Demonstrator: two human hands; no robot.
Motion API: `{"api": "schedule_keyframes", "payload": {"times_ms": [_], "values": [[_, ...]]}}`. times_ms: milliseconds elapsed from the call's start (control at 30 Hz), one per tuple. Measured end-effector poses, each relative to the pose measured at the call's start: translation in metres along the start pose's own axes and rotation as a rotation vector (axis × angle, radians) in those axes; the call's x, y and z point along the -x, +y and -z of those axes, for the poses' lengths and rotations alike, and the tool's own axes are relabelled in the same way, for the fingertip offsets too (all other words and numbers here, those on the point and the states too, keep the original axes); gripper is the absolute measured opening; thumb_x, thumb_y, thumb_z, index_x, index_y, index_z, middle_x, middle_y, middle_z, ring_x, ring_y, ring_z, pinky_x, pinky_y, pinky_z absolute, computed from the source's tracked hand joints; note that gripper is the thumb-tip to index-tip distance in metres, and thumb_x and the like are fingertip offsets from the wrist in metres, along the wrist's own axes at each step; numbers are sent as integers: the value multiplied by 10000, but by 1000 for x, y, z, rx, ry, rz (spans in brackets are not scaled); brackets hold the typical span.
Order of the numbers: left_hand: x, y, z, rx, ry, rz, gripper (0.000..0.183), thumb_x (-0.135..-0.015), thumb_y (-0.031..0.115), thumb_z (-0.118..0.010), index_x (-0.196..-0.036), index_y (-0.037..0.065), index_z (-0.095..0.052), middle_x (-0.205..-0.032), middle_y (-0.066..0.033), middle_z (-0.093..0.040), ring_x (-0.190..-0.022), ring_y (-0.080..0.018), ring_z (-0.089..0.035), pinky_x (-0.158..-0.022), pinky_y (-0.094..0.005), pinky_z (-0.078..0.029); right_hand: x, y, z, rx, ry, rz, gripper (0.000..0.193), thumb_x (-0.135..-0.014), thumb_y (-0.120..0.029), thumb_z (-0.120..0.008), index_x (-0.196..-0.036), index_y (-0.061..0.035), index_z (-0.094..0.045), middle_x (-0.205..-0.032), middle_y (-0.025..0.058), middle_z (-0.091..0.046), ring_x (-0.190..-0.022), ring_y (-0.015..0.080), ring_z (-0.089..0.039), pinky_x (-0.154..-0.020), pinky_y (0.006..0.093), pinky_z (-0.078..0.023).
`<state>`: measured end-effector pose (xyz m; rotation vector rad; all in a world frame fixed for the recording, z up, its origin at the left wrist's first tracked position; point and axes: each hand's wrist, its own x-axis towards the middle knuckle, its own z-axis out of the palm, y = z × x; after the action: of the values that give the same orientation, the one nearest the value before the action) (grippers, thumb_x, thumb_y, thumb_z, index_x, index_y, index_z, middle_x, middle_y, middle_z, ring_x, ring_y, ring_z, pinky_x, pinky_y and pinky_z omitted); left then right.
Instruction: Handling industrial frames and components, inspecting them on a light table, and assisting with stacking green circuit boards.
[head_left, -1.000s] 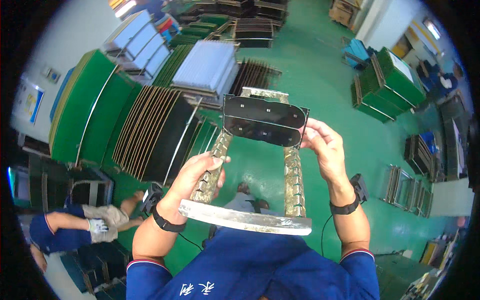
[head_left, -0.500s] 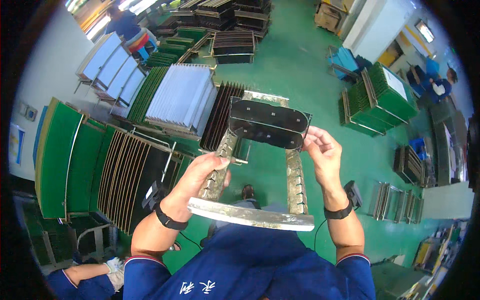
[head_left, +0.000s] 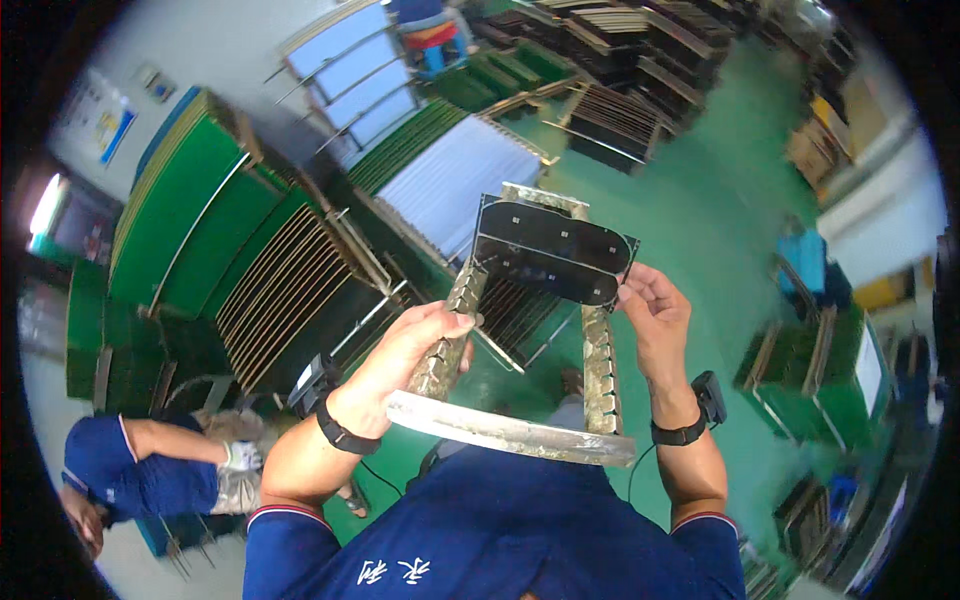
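Observation:
In front of me is a small metal rack [head_left: 510, 430] with two slotted, mottled side rails and a bright curved near bar. My left hand [head_left: 420, 335] is closed around its left rail. Across the rack's far end lies a black board [head_left: 550, 272] bearing two long rounded shapes and a few small pale squares. My right hand [head_left: 657, 312] pinches the board's right edge, near the top of the right rail. Each wrist wears a black strap with a small device.
Left stand large green boards [head_left: 185, 215] and a rack of dark boards [head_left: 285, 310]. Pale blue sheets [head_left: 455, 185] stand beyond. A co-worker [head_left: 150, 465] with a white glove is at lower left. Right are stacked green boards [head_left: 815, 385] and a blue object [head_left: 802, 268].
My view has turned left, so the surroundings have shifted rightward and the co-worker shows more fully. Both hands keep their hold, with the rack and board almost unchanged in front of me.

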<state>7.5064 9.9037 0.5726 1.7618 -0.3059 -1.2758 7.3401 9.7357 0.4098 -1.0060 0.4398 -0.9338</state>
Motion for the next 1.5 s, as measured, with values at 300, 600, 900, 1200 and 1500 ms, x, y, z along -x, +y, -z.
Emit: {"api": "schedule_keyframes", "payload": {"times_ms": [300,600,900,1200,1500], "values": [[4,-26,-10,163,293,-135,378,-851,311,-561,-1064,-2,-545,-628,-35,-545,-423,-115,-485,-384,-220,-392,-78,41,-19,-100,-369,-47,230,-863,21,-582,-1091,43,-592,-984,57,-657,-845,81,-600,-747,211,-471],[14,-28,-25,332,482,-133,420,-848,313,-579,-1103,-16,-522,-637,-45,-547,-408,-124,-483,-368,-232,-392,-111,43,-45,-142,-551,-137,228,-865,29,-577,-1092,49,-589,-985,67,-660,-847,82,-605,-744,211,-474],[9,-25,-25,421,534,-141,383,-852,290,-588,-1095,0,-530,-650,-42,-555,-415,-114,-487,-370,-228,-398,-134,44,-59,-154,-648,-174,227,-862,52,-573,-1089,67,-582,-987,76,-657,-866,83,-602,-777,207,-472],[8,-27,-29,443,569,-144,375,-853,293,-580,-1089,6,-531,-641,-42,-546,-422,-111,-491,-370,-226,-399,-136,50,-61,-177,-671,-212,238,-853,57,-584,-1091,63,-580,-998,82,-656,-867,91,-604,-772,212,-476],[9,-27,-32,433,588,-141,409,-843,322,-583,-1104,11,-531,-636,-41,-544,-412,-119,-497,-360,-236,-405,-140,49,-66,-176,-710,-201,237,-856,63,-575,-1093,65,-579,-989,80,-656,-849,84,-600,-751,200,-470]]}}
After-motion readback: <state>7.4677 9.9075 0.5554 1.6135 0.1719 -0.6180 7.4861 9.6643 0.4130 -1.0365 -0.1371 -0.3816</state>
